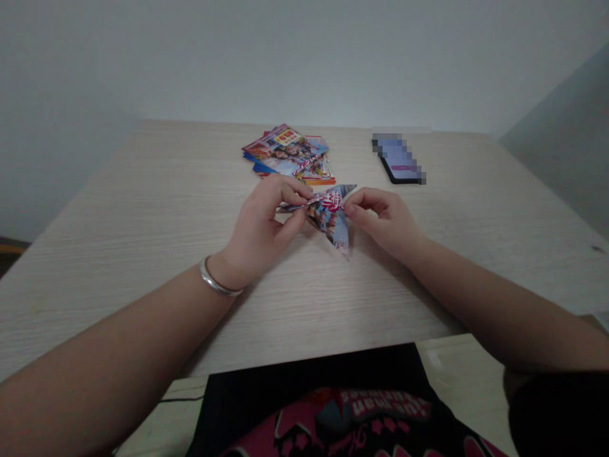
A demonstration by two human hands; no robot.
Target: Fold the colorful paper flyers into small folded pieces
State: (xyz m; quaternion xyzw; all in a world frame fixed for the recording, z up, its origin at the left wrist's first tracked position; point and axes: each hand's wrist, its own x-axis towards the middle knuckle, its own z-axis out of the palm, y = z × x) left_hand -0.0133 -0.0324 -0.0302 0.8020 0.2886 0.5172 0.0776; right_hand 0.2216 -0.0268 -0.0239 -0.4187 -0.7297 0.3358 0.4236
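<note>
A folded piece of printed paper [332,214], with pointed corners and pink lettering on a bluish picture, is held up between my two hands over the table. My left hand [271,219], with a silver bangle at its wrist, pinches the paper's left end between thumb and fingers. On the opposite side, my right hand [383,219] grips the right edge with thumb and forefinger. One tip of the paper points up and to the right; another hangs down toward me. My fingertips cover parts of both ends.
Beyond my hands lies a loose stack of colourful printed leaflets [285,152]. A dark phone [399,160], partly blurred out, rests at the back right. The pale wooden table [157,190] runs up to a white wall, and its front edge is close to my body.
</note>
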